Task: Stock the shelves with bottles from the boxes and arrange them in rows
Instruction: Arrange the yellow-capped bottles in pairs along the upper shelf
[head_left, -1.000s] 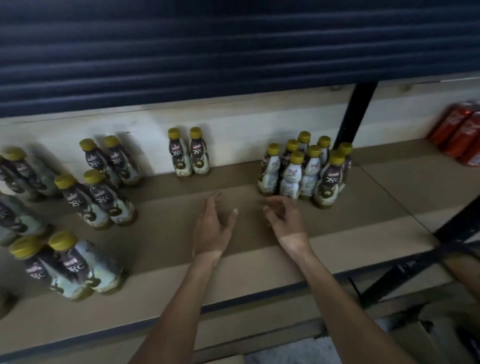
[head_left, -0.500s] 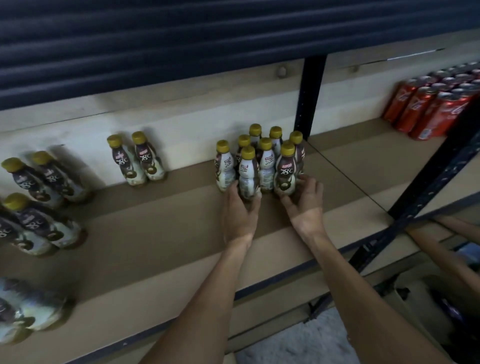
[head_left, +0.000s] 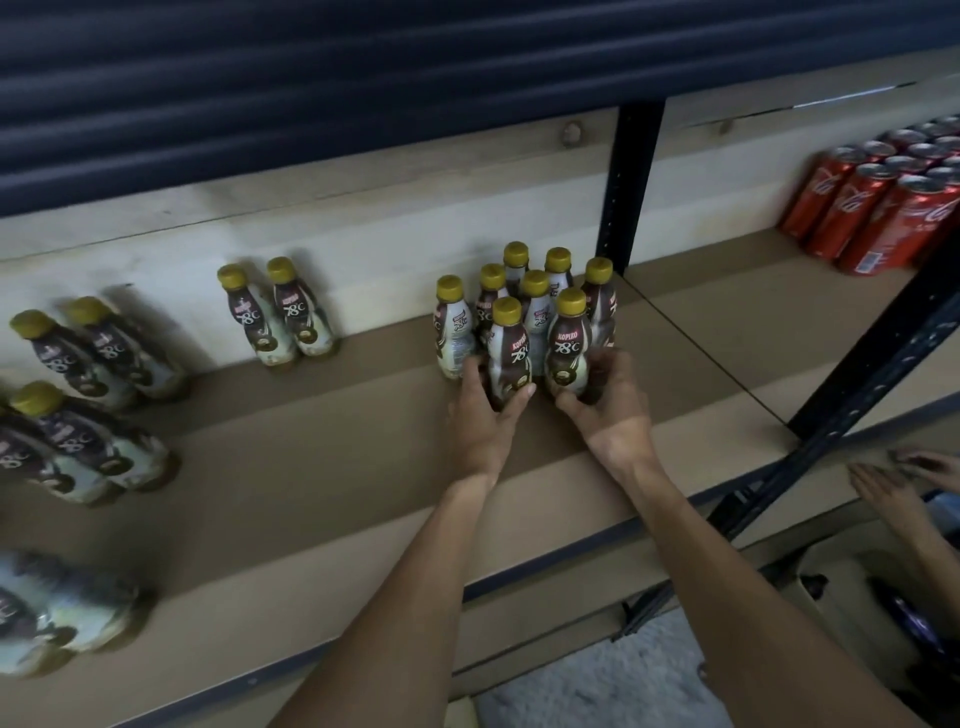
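A cluster of several brown-and-white coffee bottles with yellow caps (head_left: 535, 306) stands on the brown shelf board (head_left: 322, 467), near a black upright post. My left hand (head_left: 485, 415) grips the front-left bottle (head_left: 508, 353) of that cluster around its lower body. The front-right bottle (head_left: 569, 345) is held low down by my right hand (head_left: 610, 410). Both bottles stand upright on the board. A pair of the same bottles (head_left: 278, 317) stands at the back wall, and more pairs (head_left: 88, 358) line the left side.
Red soda cans (head_left: 878, 202) fill the neighbouring shelf bay at the right. A black diagonal post (head_left: 862, 374) crosses the front right. Another person's hands (head_left: 898, 483) reach over an open cardboard box (head_left: 841, 597) below right. A dark shutter (head_left: 311, 78) hangs above.
Both my hands moved forward from the bare shelf board to the bottle cluster and closed around its two front bottles. The view shifted to the right, bringing the soda cans in.
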